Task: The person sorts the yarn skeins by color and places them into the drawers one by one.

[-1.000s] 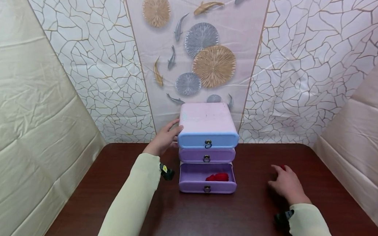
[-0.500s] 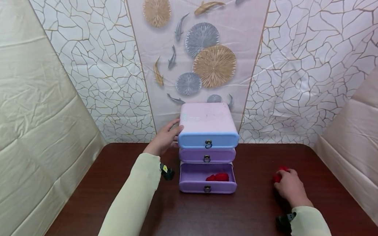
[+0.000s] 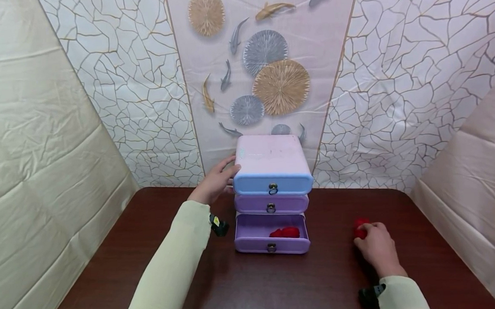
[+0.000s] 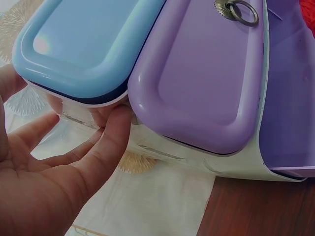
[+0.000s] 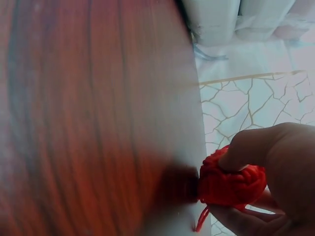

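Note:
My left hand (image 3: 215, 180) rests against the left side of a small drawer cabinet (image 3: 271, 153) with a pink top. In the left wrist view its fingers (image 4: 106, 145) spread along the cabinet's pale side wall. The blue top drawer (image 3: 273, 185) and purple middle drawer (image 3: 251, 205) are closed. The purple bottom drawer (image 3: 254, 245) is pulled out, with a red bundle (image 3: 287, 232) inside. At the right, my right hand (image 3: 379, 246) grips a ball of red yarn (image 5: 229, 182) between thumb and fingers, low over the table. A loose strand hangs from it.
The dark brown wooden table (image 3: 257, 288) spreads in front of the cabinet and to both sides. Behind it hangs a patterned cloth (image 3: 398, 91). Plain cream cloth (image 3: 37, 164) closes off the left side, and similar cloth the right.
My right hand has closed its fingers round the red yarn and shifted slightly left with it. My left hand and the drawers have stayed in place.

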{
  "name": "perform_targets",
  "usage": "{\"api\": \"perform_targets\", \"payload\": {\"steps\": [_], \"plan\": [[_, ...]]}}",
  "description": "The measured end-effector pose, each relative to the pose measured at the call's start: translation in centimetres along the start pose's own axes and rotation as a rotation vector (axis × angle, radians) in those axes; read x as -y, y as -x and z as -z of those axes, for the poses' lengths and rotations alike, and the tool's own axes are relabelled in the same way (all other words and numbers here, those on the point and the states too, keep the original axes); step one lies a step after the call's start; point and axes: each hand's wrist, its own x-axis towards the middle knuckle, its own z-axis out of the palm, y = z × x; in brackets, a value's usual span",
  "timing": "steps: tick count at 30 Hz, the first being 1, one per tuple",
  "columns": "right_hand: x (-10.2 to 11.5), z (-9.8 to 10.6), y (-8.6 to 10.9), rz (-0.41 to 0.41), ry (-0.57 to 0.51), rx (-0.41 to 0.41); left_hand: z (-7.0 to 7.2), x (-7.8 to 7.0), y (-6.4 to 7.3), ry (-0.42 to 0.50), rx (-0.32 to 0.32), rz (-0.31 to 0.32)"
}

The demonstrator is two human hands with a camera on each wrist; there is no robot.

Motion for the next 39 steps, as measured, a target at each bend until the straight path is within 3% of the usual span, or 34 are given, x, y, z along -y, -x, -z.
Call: {"api": "perform_targets", "payload": {"steps": [16, 23, 39], "plan": [[2.5, -0.1, 1.2, 0.136, -0.082, -0.198, 0.0, -0.2, 0.0, 0.003, -0.003, 0.009], [3.9, 0.4, 1.7, 0.18, -0.149, -0.195, 0.0, -0.2, 0.0, 0.005, -0.004, 0.003], [6.5, 1.4, 2.5, 0.31, -0.162, -0.259, -0.1, -0.2, 0.1, 0.006, -0.006, 0.013]]}}
